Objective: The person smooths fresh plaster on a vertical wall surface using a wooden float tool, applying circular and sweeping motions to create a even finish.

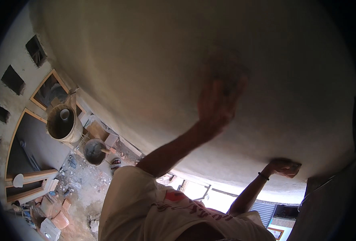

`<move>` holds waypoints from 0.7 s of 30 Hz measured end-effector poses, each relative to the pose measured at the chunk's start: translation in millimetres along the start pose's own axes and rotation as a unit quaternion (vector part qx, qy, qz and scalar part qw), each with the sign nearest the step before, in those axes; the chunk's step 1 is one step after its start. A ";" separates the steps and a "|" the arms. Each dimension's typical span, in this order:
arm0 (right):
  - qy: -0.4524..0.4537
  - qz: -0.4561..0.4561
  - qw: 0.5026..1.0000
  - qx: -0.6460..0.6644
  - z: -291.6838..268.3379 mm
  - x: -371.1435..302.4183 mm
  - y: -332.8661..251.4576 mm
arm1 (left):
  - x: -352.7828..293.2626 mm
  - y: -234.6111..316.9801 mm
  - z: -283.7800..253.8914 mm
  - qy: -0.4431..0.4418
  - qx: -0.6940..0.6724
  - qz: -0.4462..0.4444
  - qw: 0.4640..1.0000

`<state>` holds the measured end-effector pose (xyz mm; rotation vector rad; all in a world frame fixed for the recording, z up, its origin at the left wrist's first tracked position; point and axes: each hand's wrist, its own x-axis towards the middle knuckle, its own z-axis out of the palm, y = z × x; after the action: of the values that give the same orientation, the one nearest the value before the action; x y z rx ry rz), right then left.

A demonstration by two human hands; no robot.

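A broad grey-brown plastered surface fills the upper view. My left hand is raised against its middle, smeared by motion. A dark patch shows at its fingers, but whether that is a held thing or shadow is unclear. Farther right, my right hand rests against the plaster's lower edge, its fingers curled. Something small and dark shows at their tips, too dim to name. A dark band circles the right wrist.
At left stand a large bucket with a cup inside and a smaller mortar pan. Wooden frames line the left wall. Bricks and rubble lie on the floor. A dark vertical edge rises at right.
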<state>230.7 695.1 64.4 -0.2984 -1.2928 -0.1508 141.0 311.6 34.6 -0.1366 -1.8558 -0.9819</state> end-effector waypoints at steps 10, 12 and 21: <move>0.008 -0.013 0.999 0.052 -8.7 14.1 -7.1 | -90.7 57.9 10.8 -0.234 -0.153 0.004 0.960; -0.110 -0.036 0.993 0.013 -34.5 11.4 -49.2 | -83.7 58.6 -0.6 -0.279 -0.158 -0.013 0.947; -0.379 0.077 0.894 0.224 -99.8 -100.4 -241.9 | -46.0 31.1 -21.3 -0.449 -0.209 0.047 0.867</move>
<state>228.8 429.2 -24.0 -0.0501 -2.0194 0.4440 194.5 332.3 19.0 -1.1008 -2.3736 -1.3735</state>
